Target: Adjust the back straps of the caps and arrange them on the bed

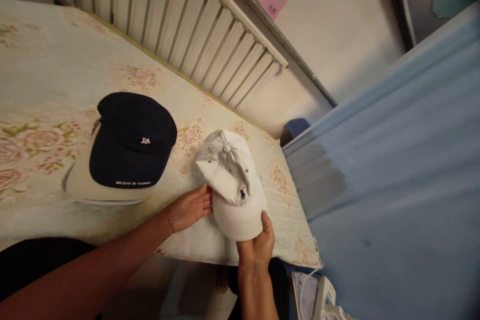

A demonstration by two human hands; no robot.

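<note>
A white baseball cap [240, 220] with a small dark horse-and-rider emblem is tilted over the bed, its brim toward me. My right hand [257, 247] grips the brim's right corner, thumb on top and fingers hidden underneath. At the cap's left side, my left hand [190, 208] has its fingertips against the edge where crown and brim meet; the ends of some fingers are hidden by the cap. To the left lies a dark navy cap [131, 135] with white "LA" letters and "BELIEVE IN YOURSELF" on its brim. Beneath it shows a cream cap brim [80, 180].
The caps are over a bed with a pale floral sheet [150, 77]. A slatted metal bed rail [213, 20] runs along the far side. Blue curtain [393, 170] hangs at the right. A white appliance with a cord [326, 292] stands at lower right.
</note>
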